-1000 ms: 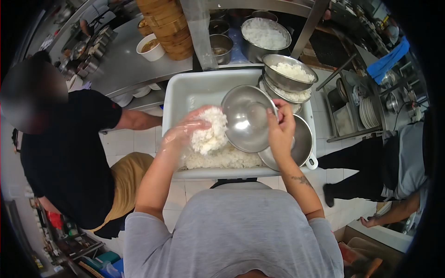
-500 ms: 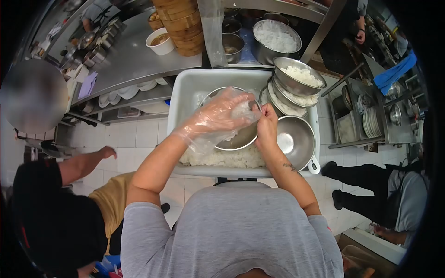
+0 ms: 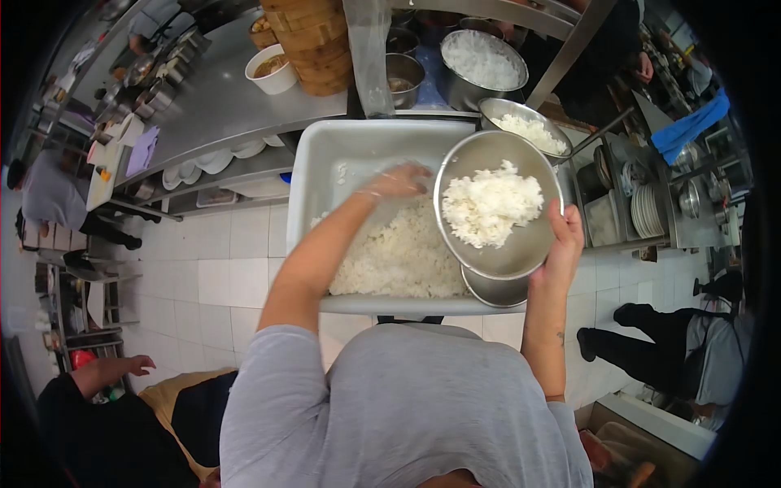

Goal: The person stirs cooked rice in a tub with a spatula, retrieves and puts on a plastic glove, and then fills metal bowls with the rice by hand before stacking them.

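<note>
My right hand (image 3: 561, 244) grips the rim of a metal bowl (image 3: 522, 244), tilted toward me, with a heap of white rice (image 3: 492, 203) inside. My left hand (image 3: 399, 180), in a clear plastic glove, hovers over the large white tub (image 3: 321, 134); it is blurred, and whether its fingers hold anything cannot be made out. Loose rice (image 3: 399, 260) covers the near part of the tub's floor. Partly hidden under the held bowl, another metal bowl (image 3: 496, 290) sits at the tub's near right corner.
Behind the held bowl stands a rice-filled bowl (image 3: 529, 130). A pot of white rice (image 3: 486, 61), bamboo steamers (image 3: 309, 49) and a white soup bowl (image 3: 270, 70) are beyond the tub. Co-workers stand at far left, lower left and right. A dish rack (image 3: 643, 203) is at right.
The rice in my left hand has gone into the bowl. My right hand has moved the bowl right and raised it, while my left hand has come away over the tub. The co-worker at left has moved back.
</note>
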Demonstrator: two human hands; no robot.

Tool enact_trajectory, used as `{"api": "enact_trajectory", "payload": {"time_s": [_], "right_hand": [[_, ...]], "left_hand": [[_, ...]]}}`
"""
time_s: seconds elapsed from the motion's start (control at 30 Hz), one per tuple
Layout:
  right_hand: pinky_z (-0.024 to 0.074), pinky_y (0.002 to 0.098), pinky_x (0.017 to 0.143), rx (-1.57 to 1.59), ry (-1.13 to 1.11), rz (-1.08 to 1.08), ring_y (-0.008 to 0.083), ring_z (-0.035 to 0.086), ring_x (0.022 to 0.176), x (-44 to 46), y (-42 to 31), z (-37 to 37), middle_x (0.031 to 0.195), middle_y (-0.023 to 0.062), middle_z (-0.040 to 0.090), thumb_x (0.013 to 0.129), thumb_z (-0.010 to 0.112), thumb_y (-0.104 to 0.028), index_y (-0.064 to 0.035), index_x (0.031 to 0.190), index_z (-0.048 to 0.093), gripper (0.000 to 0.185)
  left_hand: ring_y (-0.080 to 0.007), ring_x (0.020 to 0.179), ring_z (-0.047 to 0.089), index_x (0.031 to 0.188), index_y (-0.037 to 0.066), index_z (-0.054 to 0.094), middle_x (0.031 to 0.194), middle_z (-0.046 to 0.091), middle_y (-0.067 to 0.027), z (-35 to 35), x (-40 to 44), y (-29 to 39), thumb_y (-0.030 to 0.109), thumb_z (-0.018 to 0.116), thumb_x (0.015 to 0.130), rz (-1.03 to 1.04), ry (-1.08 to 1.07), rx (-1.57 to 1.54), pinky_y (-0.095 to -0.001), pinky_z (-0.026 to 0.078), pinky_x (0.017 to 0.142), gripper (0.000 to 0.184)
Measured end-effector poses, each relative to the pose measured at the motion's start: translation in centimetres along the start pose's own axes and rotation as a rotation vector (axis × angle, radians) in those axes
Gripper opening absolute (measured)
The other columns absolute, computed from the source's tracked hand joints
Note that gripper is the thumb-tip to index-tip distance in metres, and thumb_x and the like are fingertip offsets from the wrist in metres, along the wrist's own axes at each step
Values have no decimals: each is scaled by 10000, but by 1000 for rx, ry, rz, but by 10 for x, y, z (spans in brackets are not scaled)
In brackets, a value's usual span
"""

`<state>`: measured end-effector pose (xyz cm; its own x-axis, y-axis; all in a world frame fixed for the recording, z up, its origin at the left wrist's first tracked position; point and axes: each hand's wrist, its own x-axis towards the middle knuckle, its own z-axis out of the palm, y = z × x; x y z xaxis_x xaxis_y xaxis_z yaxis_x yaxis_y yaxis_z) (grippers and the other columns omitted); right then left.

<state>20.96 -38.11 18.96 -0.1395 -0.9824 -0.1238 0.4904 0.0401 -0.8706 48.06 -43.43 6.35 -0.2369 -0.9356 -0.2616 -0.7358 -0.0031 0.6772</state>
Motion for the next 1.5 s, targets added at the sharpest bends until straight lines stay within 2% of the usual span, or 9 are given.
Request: {"api": "enact_trajectory", "payload": {"time_s": [0.23, 0.37, 0.63, 0.77, 0.87, 0.93, 1.13, 1.43, 1.5], "right_hand": [[414, 222, 551, -42, 8, -9, 57, 464, 613, -8, -7, -21, 719, -9, 521, 900, 607, -99, -126, 705, 382, 299], [421, 221, 566, -7, -12, 39, 59, 468, 622, -10, -2, -14, 731, -10, 524, 896, 610, -95, -126, 703, 392, 293], [413, 216, 670, 83, -188, 138, 64, 446, 684, 8, 29, 14, 746, -30, 497, 865, 616, -27, -132, 693, 384, 308], [384, 211, 705, 122, -225, 180, 69, 426, 714, 13, 46, 30, 755, -33, 485, 862, 606, -3, -132, 675, 369, 329], [378, 217, 731, 119, -260, 215, 73, 429, 744, 16, 54, 35, 757, -30, 469, 859, 608, 0, -131, 668, 358, 341], [366, 219, 731, 117, -270, 189, 77, 412, 748, 16, 61, 38, 785, -20, 473, 858, 612, -3, -131, 666, 357, 344], [321, 222, 711, 40, -273, 122, 88, 351, 748, 13, 89, 48, 841, -5, 458, 863, 622, -19, -127, 672, 353, 347], [379, 212, 681, 24, -330, 176, 65, 415, 692, -8, 109, 73, 706, -40, 426, 865, 593, 10, -133, 681, 375, 319], [366, 216, 672, 58, -340, 191, 72, 404, 691, -9, 112, 75, 717, -32, 439, 870, 594, 2, -133, 675, 369, 328]], "left_hand": [[-330, 1197, 503, 1241, 134, 585, 1286, 548, -162, 42, -15, 11, 500, 573, 798, 162, -391, 141, -394, 388, 1013, 575], [-333, 1189, 514, 1293, 80, 536, 1285, 547, -183, 39, -33, 6, 549, 668, 687, -18, -485, 194, -393, 400, 998, 777], [-311, 1180, 521, 1343, 50, 469, 1294, 535, -195, 20, -110, 61, 352, 701, 626, -153, -589, 99, -360, 411, 989, 812], [-293, 1136, 561, 1313, 30, 497, 1263, 543, -233, 12, -132, 58, 322, 680, 620, -228, -506, 119, -371, 421, 985, 774], [-293, 1107, 581, 1272, 9, 526, 1215, 572, -226, -8, -150, 19, 315, 697, 652, -381, -288, -216, -408, 420, 987, 712], [-272, 1082, 594, 1289, 1, 497, 1200, 579, -203, -14, -184, -22, 231, 710, 710, -277, 89, -885, -407, 432, 973, 658], [-230, 1086, 579, 1342, 9, 428, 1267, 542, -157, -72, -219, 27, 83, 695, 759, -285, 410, -1243, -328, 439, 962, 646], [-302, 1100, 567, 1284, 36, 475, 1195, 584, -163, -68, -164, 102, 86, 630, 790, 95, 503, 114, -421, 470, 886, 520], [-343, 1161, 516, 1318, 125, 490, 1257, 539, -182, -69, -165, 114, 79, 675, 771, 12, 378, 116, -397, 431, 973, 579]]}}
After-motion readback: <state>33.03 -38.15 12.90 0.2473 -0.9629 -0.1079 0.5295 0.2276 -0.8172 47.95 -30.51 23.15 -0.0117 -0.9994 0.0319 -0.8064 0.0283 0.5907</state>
